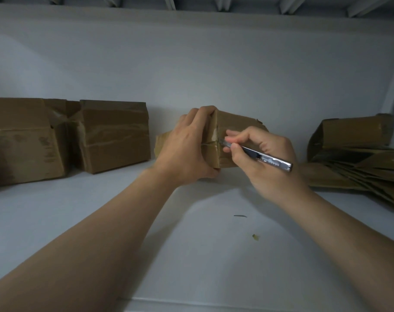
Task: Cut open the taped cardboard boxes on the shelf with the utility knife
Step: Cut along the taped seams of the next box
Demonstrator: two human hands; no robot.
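One small cardboard box [236,124] sits near the middle of a white shelf [191,244], close to the back wall [191,64], as a person works on it with both hands. The left hand [187,149] clamps the box's near end, fingers curled over the top edge and thumb low at the front. The right hand [263,174] pinches a silver utility knife [270,160] pen-fashion, its tip laid against the taped seam on the box's facing end, just beside the left hand. The blade itself is too small to make out. The knife's rear end juts out past the right hand's knuckles, pointing right.

Two more boxes stand to the left on the same shelf, touching each other: a taped box [115,136] nearer the centre and a larger box [23,140] at the frame's edge, both bound with glossy brown tape. To the right, well apart from the hands, lies a pile of flattened cardboard [360,174] with an opened carton [353,129] on top at the back. A dark sliver [240,216] and a small scrap [255,237] lie on the shelf in front of the right forearm.
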